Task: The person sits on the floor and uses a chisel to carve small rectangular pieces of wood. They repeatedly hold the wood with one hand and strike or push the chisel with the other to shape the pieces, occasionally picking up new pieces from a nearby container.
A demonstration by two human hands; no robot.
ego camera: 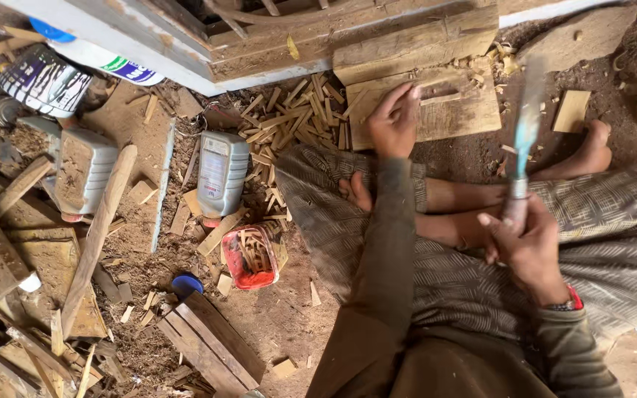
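Observation:
I sit cross-legged on a dirt floor. My left hand (pixel 394 118) reaches forward and its fingers pinch a small wooden stick (pixel 436 96) lying on a flat wooden block (pixel 466 114). My right hand (pixel 528 243) grips the handle of a long blade (pixel 528 121), which points away from me and is blurred. The blade hangs just to the right of the block, above my bare foot (pixel 591 151). A heap of short cut wooden sticks (pixel 296 121) lies left of the block.
A red tub of small sticks (pixel 251 256) and a white plastic bottle (pixel 221 173) sit to my left. Planks, offcuts, a long wooden handle (pixel 97 236) and cans clutter the far left. A wooden frame (pixel 274 37) runs across the top. A slatted board (pixel 211 343) lies near my knee.

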